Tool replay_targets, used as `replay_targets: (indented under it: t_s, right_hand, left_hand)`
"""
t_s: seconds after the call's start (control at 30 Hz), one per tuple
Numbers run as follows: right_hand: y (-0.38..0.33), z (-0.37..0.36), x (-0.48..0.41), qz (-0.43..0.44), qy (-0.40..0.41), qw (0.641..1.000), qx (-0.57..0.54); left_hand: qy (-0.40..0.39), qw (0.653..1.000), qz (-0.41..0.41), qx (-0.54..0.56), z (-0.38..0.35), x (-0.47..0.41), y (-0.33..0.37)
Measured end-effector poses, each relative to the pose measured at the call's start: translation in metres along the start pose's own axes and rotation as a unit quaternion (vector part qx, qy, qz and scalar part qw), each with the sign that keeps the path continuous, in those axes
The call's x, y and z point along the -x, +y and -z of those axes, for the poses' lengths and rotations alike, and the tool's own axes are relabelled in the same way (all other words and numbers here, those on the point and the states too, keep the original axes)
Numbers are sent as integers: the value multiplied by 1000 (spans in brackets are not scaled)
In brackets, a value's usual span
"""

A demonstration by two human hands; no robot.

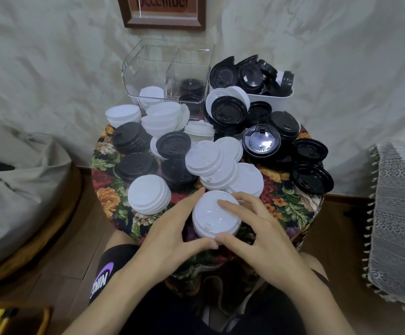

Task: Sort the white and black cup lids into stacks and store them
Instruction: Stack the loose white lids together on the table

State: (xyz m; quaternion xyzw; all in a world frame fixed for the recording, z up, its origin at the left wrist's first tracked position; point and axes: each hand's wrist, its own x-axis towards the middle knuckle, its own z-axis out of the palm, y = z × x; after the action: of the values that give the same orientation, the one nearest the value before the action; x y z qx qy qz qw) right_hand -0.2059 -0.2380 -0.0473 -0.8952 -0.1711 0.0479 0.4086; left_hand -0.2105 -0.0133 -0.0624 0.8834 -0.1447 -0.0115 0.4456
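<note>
A small stack of white lids [214, 215] stands at the near edge of the round table, held from both sides. My left hand [172, 232] cups its left side and my right hand [257, 234] its right, fingers over the top, thumbs meeting in front. Another white stack [148, 193] stands just left of it. More white lids [217, 163] lie fanned behind. Black lids [135, 166] lie on the left and black lids [311, 176] on the right. A clear divided bin [148, 66] at the back holds some white lids on the left and black on the right.
A white tub [272, 96] full of black lids stands at the back right. The table wears a floral cloth [290, 204]. A cushion seat [15, 180] lies to the left and a lace-covered piece [399, 213] to the right. A framed picture [164, 12] hangs on the wall.
</note>
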Motion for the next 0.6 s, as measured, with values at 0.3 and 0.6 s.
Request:
replay_targets:
  t_s: [0.3, 0.6]
  right_hand:
    - [2, 1, 0, -14, 22, 999, -27]
    - [11, 7, -2, -27, 8, 997, -66]
  left_hand:
    - [4, 1000, -10, 16, 4, 4, 8]
    - [-6, 1000, -14, 20, 1, -8, 11]
